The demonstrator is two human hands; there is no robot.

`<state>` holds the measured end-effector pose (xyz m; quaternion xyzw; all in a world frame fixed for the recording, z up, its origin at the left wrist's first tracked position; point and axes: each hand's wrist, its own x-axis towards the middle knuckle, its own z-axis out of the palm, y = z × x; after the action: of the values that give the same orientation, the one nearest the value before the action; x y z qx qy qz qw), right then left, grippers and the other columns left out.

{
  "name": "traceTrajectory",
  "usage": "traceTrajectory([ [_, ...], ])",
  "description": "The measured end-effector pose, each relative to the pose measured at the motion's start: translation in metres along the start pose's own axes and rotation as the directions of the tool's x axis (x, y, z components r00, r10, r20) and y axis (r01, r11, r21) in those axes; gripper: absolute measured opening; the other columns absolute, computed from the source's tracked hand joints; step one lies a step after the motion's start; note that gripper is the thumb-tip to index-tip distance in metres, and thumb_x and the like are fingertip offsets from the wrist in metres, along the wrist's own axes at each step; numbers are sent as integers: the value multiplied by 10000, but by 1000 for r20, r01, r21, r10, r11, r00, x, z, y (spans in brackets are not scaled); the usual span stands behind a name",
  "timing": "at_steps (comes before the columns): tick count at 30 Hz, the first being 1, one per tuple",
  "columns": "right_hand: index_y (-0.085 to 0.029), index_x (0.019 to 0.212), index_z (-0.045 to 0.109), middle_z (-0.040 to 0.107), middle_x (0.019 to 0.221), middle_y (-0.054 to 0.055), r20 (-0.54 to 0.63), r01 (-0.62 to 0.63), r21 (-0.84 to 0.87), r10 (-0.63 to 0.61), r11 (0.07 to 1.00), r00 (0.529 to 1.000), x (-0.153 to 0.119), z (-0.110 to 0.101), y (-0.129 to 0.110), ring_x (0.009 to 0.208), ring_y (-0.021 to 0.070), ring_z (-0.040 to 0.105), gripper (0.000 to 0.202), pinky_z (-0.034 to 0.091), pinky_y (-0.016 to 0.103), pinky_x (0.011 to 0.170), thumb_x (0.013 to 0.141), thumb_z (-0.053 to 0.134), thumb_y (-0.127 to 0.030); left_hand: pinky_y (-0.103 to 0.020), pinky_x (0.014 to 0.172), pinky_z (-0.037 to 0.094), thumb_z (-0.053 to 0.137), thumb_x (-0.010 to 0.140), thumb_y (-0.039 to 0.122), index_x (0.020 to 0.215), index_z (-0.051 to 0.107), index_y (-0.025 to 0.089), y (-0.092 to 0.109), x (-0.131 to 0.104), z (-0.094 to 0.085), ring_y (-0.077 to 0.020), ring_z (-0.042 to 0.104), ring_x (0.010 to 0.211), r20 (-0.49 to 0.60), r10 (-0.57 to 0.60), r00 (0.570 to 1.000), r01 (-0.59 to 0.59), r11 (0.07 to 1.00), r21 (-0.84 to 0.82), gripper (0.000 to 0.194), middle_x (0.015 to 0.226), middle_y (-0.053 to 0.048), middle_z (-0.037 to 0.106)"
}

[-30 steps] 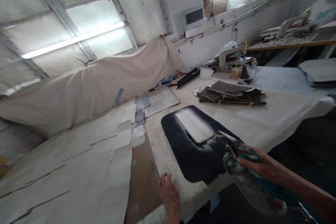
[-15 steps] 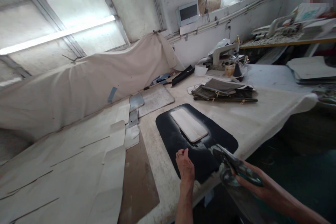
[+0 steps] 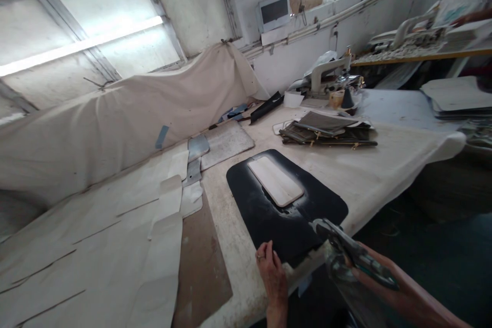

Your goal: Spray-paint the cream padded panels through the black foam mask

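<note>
A black rounded panel (image 3: pixel 249 205) lies on the cloth-covered table, with a pale rectangular board (image 3: pixel 275 180) on it. Whitish spray haze shows on the black surface around the board. At the panel's near left edge is my left hand (image 3: pixel 272 271), fingers curled together and a ring on one. What its fingertips pinch, if anything, is hidden. My right hand (image 3: pixel 378 266) is wrapped round a spray gun (image 3: pixel 342 246) with a cup below it. The gun's nozzle end points at the panel's near right part.
Grey-brown pieces with metal fittings (image 3: pixel 326 130) are stacked beyond the panel. A sewing machine (image 3: pixel 330 74) stands behind them. Pale slit sheets (image 3: pixel 115 236) cover the left side beside a brown board (image 3: pixel 203 261). The table edge (image 3: pixel 400 184) drops off at right. Another person (image 3: pixel 467 7) is far right.
My left hand has come back toward me, from over the black panel to its near edge. The spray gun in my right hand has shifted slightly down and to the right.
</note>
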<state>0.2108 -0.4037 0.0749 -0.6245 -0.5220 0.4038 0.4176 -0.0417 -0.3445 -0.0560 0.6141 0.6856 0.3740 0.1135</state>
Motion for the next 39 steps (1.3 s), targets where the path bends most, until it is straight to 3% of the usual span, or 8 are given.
traceTrajectory([
  [8,-217,1054,644,634,1094,57,-70,-8,1,8,1000,998,3,-4,4,1053,316,536,572,473,340,886,579,683,-534,-368,879,478,348,830,178,1074,594,184,-12,-1,5,-175,545,995,-105,54,993,-52,998,22,347,1047,-117,587],
  [14,-216,1090,619,630,1104,38,-14,-11,27,12,1000,1000,11,-14,0,1090,301,509,555,434,335,936,627,661,-520,-354,833,496,375,821,180,1060,603,194,-18,0,8,-172,562,950,-154,109,982,-104,994,44,331,1013,-106,605],
  [23,-182,1187,533,572,1194,71,-35,-19,6,20,1000,999,28,-29,34,1127,288,480,636,378,360,989,662,645,-523,-340,797,519,404,807,184,1047,610,177,-18,2,9,-175,572,905,-162,178,971,-165,982,92,317,959,-107,604],
  [26,-182,1166,556,610,1134,80,-18,-20,-30,19,999,1000,32,-35,24,1075,283,523,606,404,349,965,686,615,-547,-347,786,526,414,805,195,1029,618,175,-15,2,7,-182,579,899,-157,177,972,-162,981,105,303,950,-106,611],
  [30,-180,1061,630,651,1048,71,-114,3,-19,-5,1000,993,39,-42,-4,1005,309,563,588,459,353,909,630,638,-579,-349,776,532,418,805,198,1022,620,177,-13,3,5,-186,585,895,-159,199,967,-180,976,125,297,946,-105,620],
  [33,-208,985,667,667,1011,55,-35,9,-21,-10,1000,999,50,-50,-19,957,318,584,524,517,336,820,586,679,-547,-319,755,535,434,796,194,1003,629,175,-15,4,5,-179,592,879,-185,235,954,-208,966,156,285,929,-102,629],
  [36,-219,963,672,674,983,48,-40,4,1,-4,1000,999,63,-57,-21,933,318,593,497,531,334,784,575,682,-530,-299,739,528,456,787,200,995,634,185,-17,3,8,-176,590,873,-199,266,943,-232,956,178,274,919,-93,636],
  [39,-222,990,652,676,960,50,-6,17,-1,-17,1000,1000,75,-61,-16,903,295,604,472,522,334,795,622,647,-517,-331,772,502,437,800,209,982,640,181,-19,2,15,-193,569,903,-249,221,943,-190,971,144,274,934,-101,628],
])
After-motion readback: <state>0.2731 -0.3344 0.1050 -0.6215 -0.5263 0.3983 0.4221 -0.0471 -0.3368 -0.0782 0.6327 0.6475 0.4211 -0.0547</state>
